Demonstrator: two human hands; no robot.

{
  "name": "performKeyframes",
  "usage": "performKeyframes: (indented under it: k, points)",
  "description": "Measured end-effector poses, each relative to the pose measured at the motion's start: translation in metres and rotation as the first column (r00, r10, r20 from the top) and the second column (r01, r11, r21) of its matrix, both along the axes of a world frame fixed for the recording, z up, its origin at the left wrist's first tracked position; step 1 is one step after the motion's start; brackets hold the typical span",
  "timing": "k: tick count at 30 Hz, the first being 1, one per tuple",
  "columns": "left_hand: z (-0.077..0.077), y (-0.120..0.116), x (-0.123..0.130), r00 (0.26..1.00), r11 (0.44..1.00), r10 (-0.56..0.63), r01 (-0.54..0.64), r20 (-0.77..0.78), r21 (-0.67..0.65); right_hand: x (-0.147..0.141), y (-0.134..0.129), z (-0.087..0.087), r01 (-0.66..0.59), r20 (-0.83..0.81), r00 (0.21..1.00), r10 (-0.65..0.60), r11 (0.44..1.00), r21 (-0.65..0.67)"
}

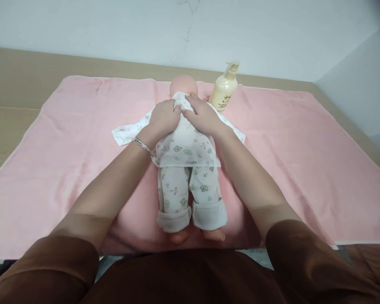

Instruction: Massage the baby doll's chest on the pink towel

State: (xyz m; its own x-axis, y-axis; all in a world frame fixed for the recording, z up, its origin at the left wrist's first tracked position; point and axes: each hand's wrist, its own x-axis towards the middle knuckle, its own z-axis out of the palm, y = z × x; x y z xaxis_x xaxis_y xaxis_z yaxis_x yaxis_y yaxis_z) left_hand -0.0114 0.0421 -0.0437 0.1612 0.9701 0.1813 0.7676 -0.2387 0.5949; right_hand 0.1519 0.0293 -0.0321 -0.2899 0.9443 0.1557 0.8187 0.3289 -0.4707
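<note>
A baby doll [186, 150] in a white printed shirt and trousers lies stretched out on a pink blanket [91, 169], its bald head away from me and its feet toward me. No face shows. My left hand [165, 116] rests on the left side of the doll's upper body, below the neck. On the opposite side, my right hand [205, 115] lies over the shirt, its thumb close to the left thumb. Both hands lie flat on the cloth with fingers out, holding nothing. The shirt's sleeves spread to either side, and the trouser cuffs are rolled up.
A cream pump bottle [224, 89] stands on the blanket just right of the doll's head. Beneath the blanket is a wooden table [15, 80], which meets a white wall [129, 33] at the back. The blanket's near edge is by my body.
</note>
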Motion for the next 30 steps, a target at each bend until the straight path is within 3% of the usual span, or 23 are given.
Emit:
performKeyframes:
  k: [4,8,13,22,24,27,30]
  points:
    - [0.011,-0.020,0.008,0.990,0.999,0.051,-0.051,-0.131,0.004,0.011,0.012,-0.005,-0.059,-0.097,0.994,0.056,0.998,-0.026]
    - [0.006,-0.028,0.008,0.993,0.998,0.024,-0.016,-0.113,0.066,0.016,0.021,-0.012,-0.089,-0.112,0.990,0.089,0.996,0.005]
    - [-0.005,-0.015,0.004,1.000,0.996,0.004,-0.001,-0.026,0.090,0.015,0.022,-0.016,-0.111,-0.039,0.993,0.114,0.991,0.070]
    - [-0.002,0.007,-0.005,0.999,0.999,0.016,-0.015,0.047,-0.031,0.007,0.001,-0.002,-0.110,-0.048,0.992,0.115,0.990,0.088]
    - [-0.004,0.010,-0.007,0.997,1.000,0.009,-0.008,0.078,-0.021,0.004,-0.001,-0.001,-0.076,-0.067,0.994,0.083,0.992,0.098]
    - [-0.008,0.009,-0.007,0.998,1.000,0.014,-0.015,0.054,0.004,0.001,-0.001,-0.002,0.065,-0.058,0.997,-0.060,0.995,0.076]
    - [-0.003,-0.002,-0.003,1.000,0.999,0.008,-0.007,-0.017,0.051,0.002,0.003,-0.004,0.159,-0.004,0.987,-0.159,0.986,0.048]
